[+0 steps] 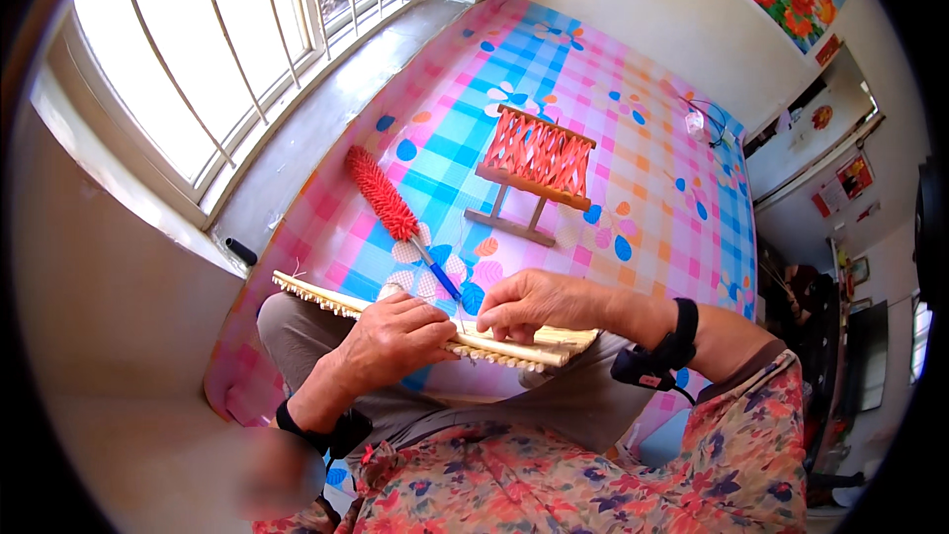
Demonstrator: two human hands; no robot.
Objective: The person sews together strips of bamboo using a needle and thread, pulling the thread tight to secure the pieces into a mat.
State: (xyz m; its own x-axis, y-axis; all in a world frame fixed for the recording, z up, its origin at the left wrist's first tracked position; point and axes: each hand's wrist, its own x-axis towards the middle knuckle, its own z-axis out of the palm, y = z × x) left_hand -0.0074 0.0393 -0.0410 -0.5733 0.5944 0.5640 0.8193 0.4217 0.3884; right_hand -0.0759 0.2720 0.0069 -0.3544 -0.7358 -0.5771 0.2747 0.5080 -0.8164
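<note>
Across my lap lies a mat of pale stalks (568,339) set side by side, their cut ends showing along the near edge. My left hand (397,338) is closed over its middle, with the fingers curled on the stalks and the thumb at the far side. My right hand (529,307) is just to the right, over the mat, its fingers bent and pinched together. What they pinch is too small to make out. A thin thread seems to rise from the stalks between my hands. The mat's left end sticks out past my knee.
Ahead lies a red fluffy duster (381,193) with a blue handle. Beyond it stands a wooden folding stool (539,178) with red woven straps. Both rest on a checked, flowered cover (643,237). A barred window and grey sill (297,143) line the left. A cable (714,119) lies far right.
</note>
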